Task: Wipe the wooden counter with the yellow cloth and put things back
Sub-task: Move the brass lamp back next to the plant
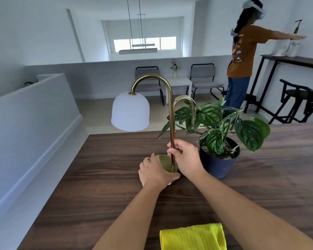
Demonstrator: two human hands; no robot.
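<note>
No text, label, brand, number or sign can be read anywhere in the head view. The only candidate is the back of the brown T-shirt (242, 51) worn by the person standing at the far right: it carries a column of coloured printed graphics with a short line of lettering near the shoulder, but the lettering is too small and blurred to make out. The brass lamp (171, 123), the dark plant pot (219, 165) and the yellow cloth (193, 237) on the wooden counter (98, 177) show no markings.
</note>
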